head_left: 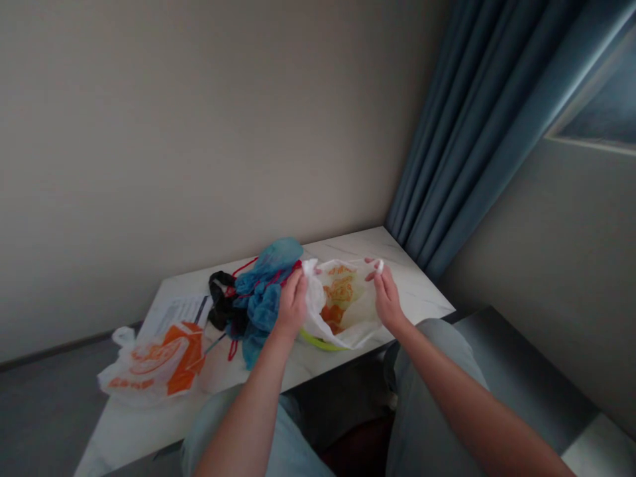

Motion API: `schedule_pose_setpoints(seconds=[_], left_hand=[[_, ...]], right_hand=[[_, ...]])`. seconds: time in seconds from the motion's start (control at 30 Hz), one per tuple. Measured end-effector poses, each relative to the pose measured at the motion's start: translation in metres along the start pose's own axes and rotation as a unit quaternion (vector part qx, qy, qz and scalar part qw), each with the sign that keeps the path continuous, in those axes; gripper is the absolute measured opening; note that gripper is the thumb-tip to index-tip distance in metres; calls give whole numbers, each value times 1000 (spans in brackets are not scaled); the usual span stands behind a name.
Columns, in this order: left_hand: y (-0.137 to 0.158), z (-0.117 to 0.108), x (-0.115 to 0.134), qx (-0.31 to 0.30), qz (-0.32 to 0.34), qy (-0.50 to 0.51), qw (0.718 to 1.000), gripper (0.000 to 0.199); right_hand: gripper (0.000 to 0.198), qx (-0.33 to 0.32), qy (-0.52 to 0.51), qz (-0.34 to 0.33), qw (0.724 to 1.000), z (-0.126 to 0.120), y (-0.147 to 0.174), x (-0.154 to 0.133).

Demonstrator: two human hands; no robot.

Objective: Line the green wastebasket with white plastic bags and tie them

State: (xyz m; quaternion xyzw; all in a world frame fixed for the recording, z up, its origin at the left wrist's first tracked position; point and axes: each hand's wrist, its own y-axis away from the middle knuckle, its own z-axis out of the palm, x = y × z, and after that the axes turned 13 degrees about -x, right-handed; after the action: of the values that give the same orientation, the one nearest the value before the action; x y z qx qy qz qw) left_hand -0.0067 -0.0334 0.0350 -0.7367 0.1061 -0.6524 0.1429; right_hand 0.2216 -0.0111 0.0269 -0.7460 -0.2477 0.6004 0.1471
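A white plastic bag with orange print hangs spread wide between my two hands, its mouth facing me. My left hand grips the bag's left edge. At the opposite edge, my right hand pinches the rim between thumb and fingers. Under the bag shows part of a yellow-green rim, perhaps of a bowl or bin; the bag hides the rest. Just left of my left hand lie crumpled blue plastic bags with red drawstrings.
A black plastic bag touches the blue ones. Farther left, another white bag with orange print lies near a printed sheet on the marble-patterned table. A wall stands behind, and a blue curtain hangs at the right.
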Motion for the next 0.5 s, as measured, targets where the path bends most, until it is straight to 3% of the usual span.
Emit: schedule_pose_setpoints(seconds=[0.07,0.17,0.33,0.4,0.5], left_hand=[[3,9,1,-53,18,-103,993,32],[8,23,4,-128,45,-169,976,23],[16,41,7,-199,9,-117,973,21],[18,45,6,-217,-5,-87,972,21],[16,46,2,-238,-16,-68,969,16]], right_hand=[[34,-61,52,-25,996,8,0,-1],[32,-113,86,-13,990,20,-3,5],[21,-143,42,68,986,34,-7,19],[13,-186,-4,66,980,37,-7,22],[16,-224,-44,63,971,38,-7,23]])
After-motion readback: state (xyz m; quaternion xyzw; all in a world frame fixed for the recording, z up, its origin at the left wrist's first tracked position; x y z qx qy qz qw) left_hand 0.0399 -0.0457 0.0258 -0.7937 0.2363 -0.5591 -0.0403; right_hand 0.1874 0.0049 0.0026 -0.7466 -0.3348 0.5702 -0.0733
